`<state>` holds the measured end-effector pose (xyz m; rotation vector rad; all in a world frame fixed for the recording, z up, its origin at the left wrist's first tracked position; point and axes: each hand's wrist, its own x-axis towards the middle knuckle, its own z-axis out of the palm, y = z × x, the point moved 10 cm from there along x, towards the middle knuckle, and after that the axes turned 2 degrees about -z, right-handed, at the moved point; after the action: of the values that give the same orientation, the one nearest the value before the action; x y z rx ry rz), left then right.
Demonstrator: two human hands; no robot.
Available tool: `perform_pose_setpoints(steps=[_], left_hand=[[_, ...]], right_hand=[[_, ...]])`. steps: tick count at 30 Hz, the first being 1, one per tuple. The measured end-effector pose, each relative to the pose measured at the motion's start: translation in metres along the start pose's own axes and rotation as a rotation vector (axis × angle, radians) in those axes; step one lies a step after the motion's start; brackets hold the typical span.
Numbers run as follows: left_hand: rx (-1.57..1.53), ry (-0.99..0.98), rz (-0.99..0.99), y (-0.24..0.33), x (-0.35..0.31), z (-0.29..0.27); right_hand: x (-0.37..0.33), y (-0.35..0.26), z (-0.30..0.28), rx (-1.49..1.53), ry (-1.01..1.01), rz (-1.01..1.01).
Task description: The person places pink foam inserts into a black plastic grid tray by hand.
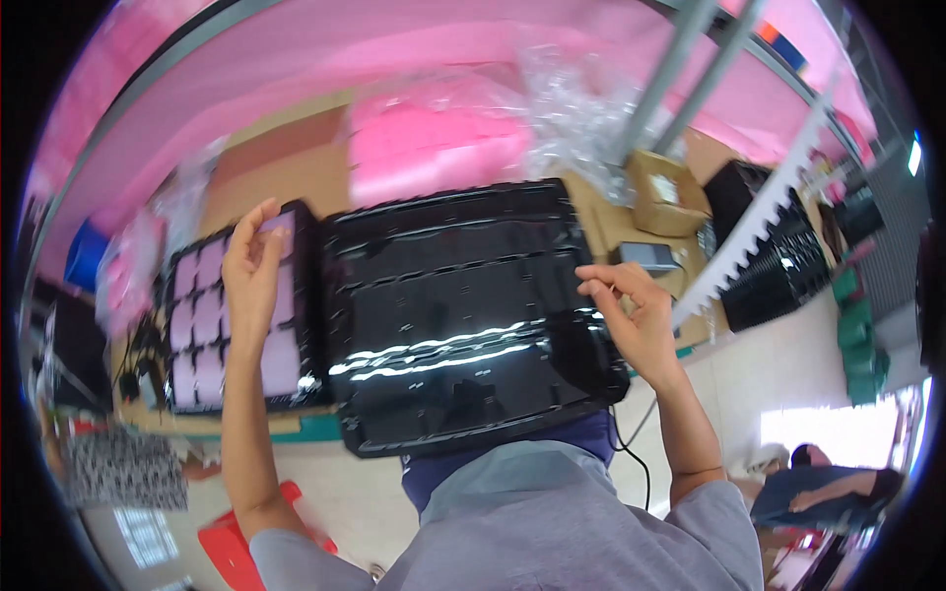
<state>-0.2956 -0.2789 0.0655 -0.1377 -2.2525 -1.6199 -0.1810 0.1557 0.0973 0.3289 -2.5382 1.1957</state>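
A large glossy black plastic tray [443,315], with ridges across its surface, lies in front of me and juts over the table's near edge. My left hand [253,261] is raised over a second black tray on the left, which has pink pads [202,325] in its compartments. Its fingers are bent loosely, the thumb stands apart, and nothing shows in it. At the large tray's right edge is my right hand [639,313], its thumb and fingertips drawn together in a pinch. Whatever lies between those fingertips, if anything, is too small to make out.
Behind the trays lie a pink wrapped stack [434,148] and crumpled clear plastic [576,118]. To the right are a cardboard box [667,194], a small grey device [645,257] and more black trays [774,266]. A red stool [236,547] stands below; other people are nearby on both sides.
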Motion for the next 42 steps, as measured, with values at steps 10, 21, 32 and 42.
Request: perform_pose_setpoints(steps=[10, 21, 32, 42], left_hand=[[-0.022, -0.413, -0.134, 0.049, -0.026, 0.148], [-0.203, -0.660, -0.215, 0.116, -0.134, 0.213], [-0.258, -1.028, -0.130, 0.195, -0.182, 0.345], [-0.487, -0.878, -0.185, 0.182, -0.197, 0.359]], right_hand=[[-0.056, 0.161, -0.181, 0.417, 0.534, 0.374], [-0.104, 0.143, -0.066, 0.494, 0.136, 0.389], [-0.120, 0.070, -0.011, 0.742, -0.088, 0.398], [-0.136, 0.064, -0.085, 0.652, 0.403, 0.231]])
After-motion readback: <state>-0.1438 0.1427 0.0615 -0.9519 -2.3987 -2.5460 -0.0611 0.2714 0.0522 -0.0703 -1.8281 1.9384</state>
